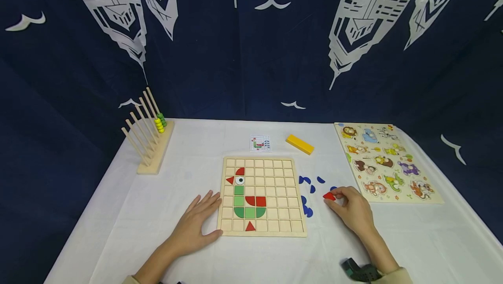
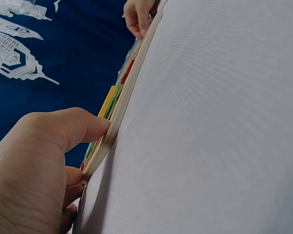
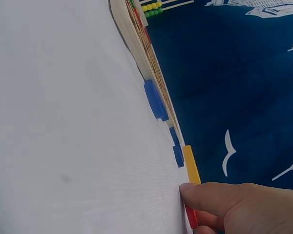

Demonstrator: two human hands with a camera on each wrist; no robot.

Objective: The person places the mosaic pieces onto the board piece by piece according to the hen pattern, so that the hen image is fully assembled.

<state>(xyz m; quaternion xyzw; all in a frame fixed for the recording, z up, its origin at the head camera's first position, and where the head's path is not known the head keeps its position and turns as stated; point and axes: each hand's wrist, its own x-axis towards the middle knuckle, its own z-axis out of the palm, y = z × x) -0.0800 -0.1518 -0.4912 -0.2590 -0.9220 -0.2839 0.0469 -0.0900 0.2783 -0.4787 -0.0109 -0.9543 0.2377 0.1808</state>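
Note:
A wooden grid board (image 1: pixel 276 191) lies at the middle of the table. Set in its squares are a white eye disc (image 1: pixel 239 180), green squares (image 1: pixel 239 190), green quarter-round pieces, and several red pieces, with a red triangle (image 1: pixel 250 226) in the bottom row. My left hand (image 1: pixel 197 223) rests at the board's left edge, fingers spread, thumb tip at the lower-left corner. To the right of the board my right hand (image 1: pixel 353 209) pinches a small red piece (image 1: pixel 328 196) between thumb and fingers, low over the cloth; the fingers partly hide its shape. Loose blue pieces (image 1: pixel 310 212) lie between board and hand.
Behind the board are a small pattern card (image 1: pixel 260 143) and a yellow block (image 1: pixel 300 144). A wooden peg stand (image 1: pixel 157 148) with yellow and green beads stands at the back left. An animal puzzle board (image 1: pixel 387 162) lies at the right. A dark printed curtain (image 1: pixel 243 57) hangs behind.

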